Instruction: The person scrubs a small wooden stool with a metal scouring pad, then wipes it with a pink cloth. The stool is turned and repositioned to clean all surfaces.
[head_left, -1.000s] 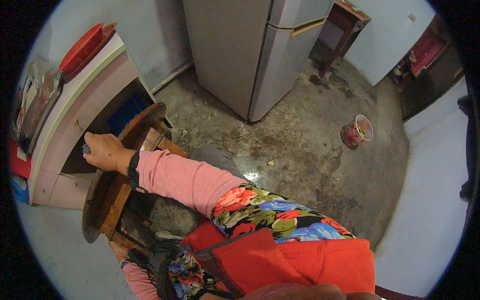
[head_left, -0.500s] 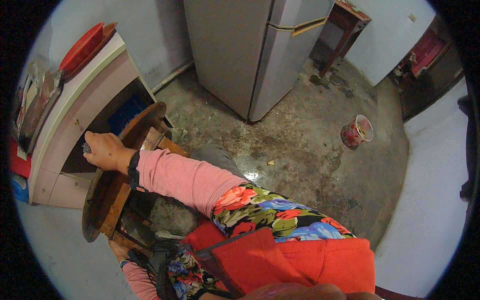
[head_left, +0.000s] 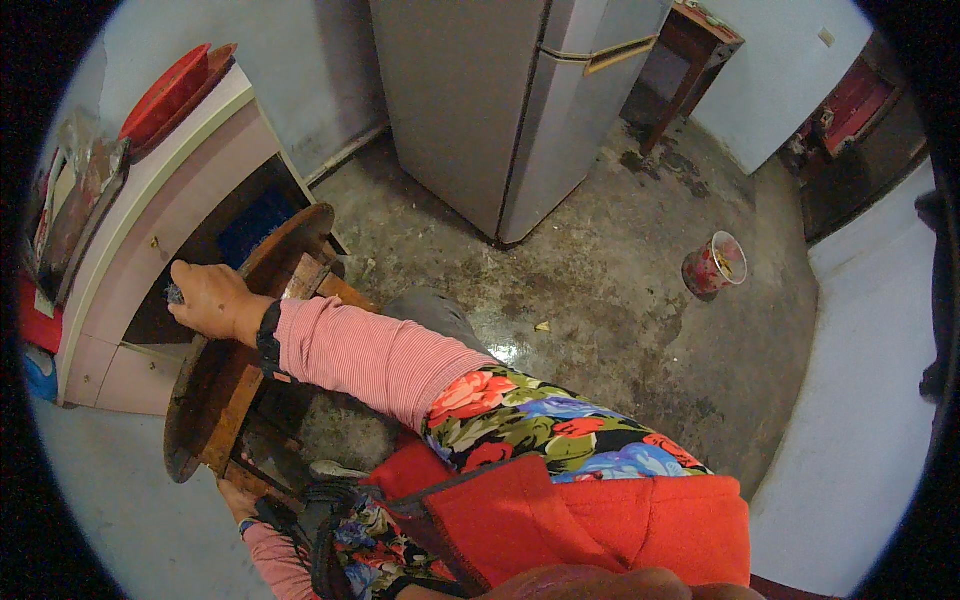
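A round wooden stool or small table is tipped on its side, its dark round top (head_left: pixel 187 440) facing left and its wooden frame (head_left: pixel 243 392) toward me. My right hand (head_left: pixel 215 303) reaches across and over the top's edge, fingers closed on a grey, glinting steel wool scrubber (head_left: pixel 174 294). Most of the scrubber is hidden by the fingers, and whether it touches the far face cannot be seen. Lower down, my left hand (head_left: pixel 237 500) is closed around the lower end of the frame, its fingers partly covered by the wood.
A pink cabinet (head_left: pixel 115 300) with a red tray (head_left: pixel 165 95) on it stands just beyond the stool. Farther off is a grey refrigerator (head_left: pixel 455 110). On the stained concrete floor (head_left: pixel 600 350) sits a red-patterned bucket (head_left: pixel 705 272). A wooden table (head_left: pixel 700 50) stands at the back right.
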